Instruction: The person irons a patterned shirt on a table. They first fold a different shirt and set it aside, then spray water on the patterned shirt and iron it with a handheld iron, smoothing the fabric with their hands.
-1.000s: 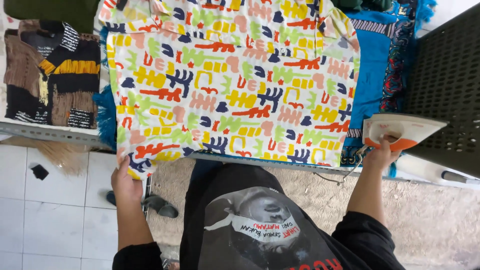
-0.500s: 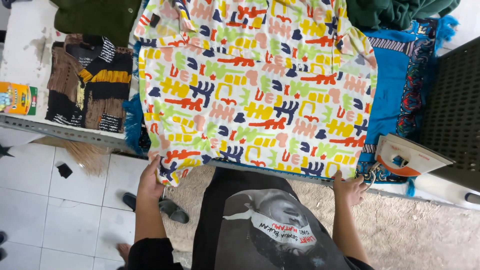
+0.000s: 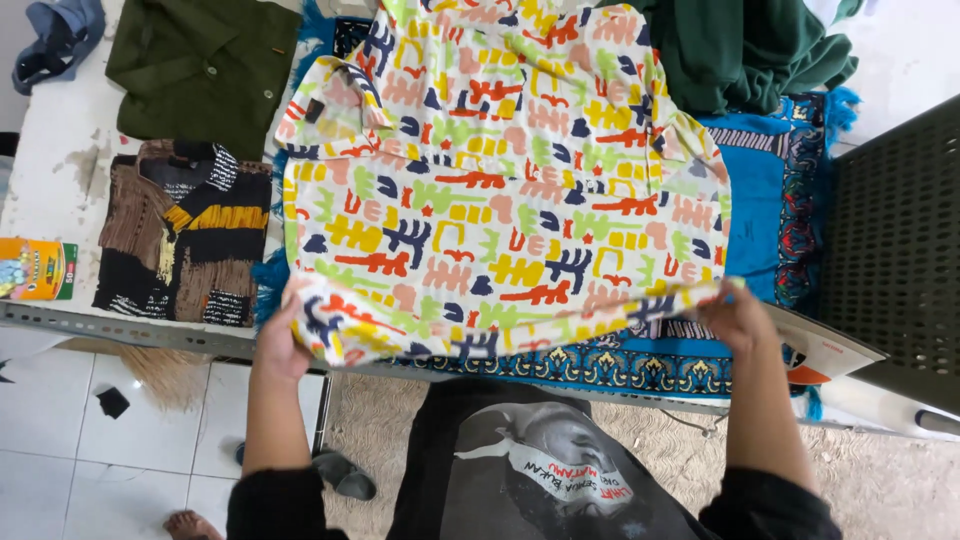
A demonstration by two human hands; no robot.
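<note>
A white shirt with a bright multicoloured abstract print (image 3: pixel 500 190) lies spread on a blue patterned mat (image 3: pixel 770 200) on the table. My left hand (image 3: pixel 285 335) grips the shirt's bottom hem at its left corner. At the right corner of the same hem is my right hand (image 3: pixel 735 315), also gripping. The hem is lifted off the mat and folded a little upward between the two hands.
A brown, black and yellow folded shirt (image 3: pixel 175 235) and a dark green shirt (image 3: pixel 205 65) lie at the left. A dark green garment (image 3: pixel 760 45) is piled at top right. An iron (image 3: pixel 825 352) rests by my right hand. A black perforated crate (image 3: pixel 895 250) stands at the right.
My right hand has let go of the iron and taken the shirt's right hem corner. Both hands have lifted the hem off the mat. The view has shifted closer.
</note>
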